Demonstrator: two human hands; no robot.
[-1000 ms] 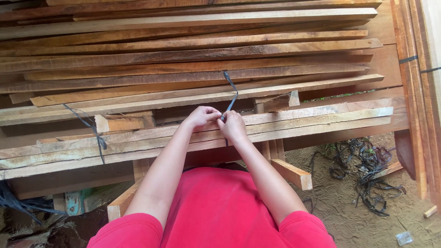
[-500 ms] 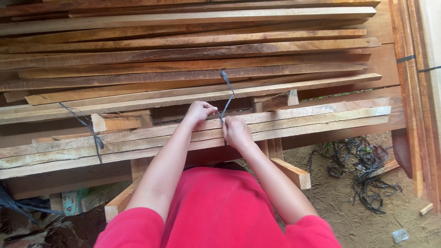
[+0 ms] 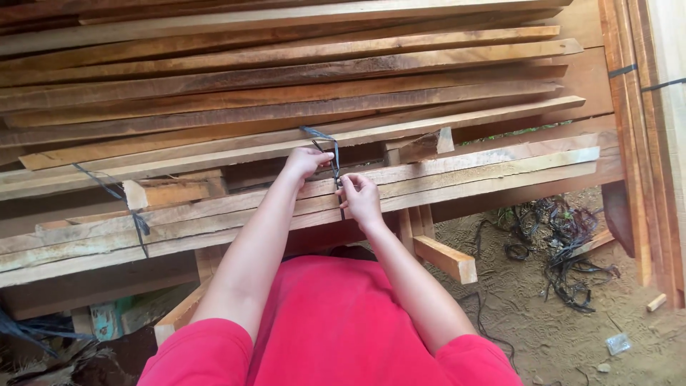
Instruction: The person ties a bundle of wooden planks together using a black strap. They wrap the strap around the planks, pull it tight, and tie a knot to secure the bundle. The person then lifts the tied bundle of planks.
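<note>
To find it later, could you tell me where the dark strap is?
The dark strap loops around the pale wooden planks at centre, between the left hand and right hand.

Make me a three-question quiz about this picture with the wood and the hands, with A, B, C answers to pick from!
1. Where does the dark strap sit that both hands pinch?
A. Round the front bundle of planks
B. On the sandy ground
C. On the red shirt

2. What colour is the shirt?
A. Blue
B. Red
C. Yellow

3. How does the strap's top end stand?
A. Lying flat on the wood
B. Sticking up in a loop above the planks
C. Hidden under the planks

Answers:
1. A, because the strap runs down over the bundle's edge between the left hand and the right hand.
2. B, because the sleeves and chest at the bottom are red.
3. B, because the loop rises above the left hand's fingers.
</note>
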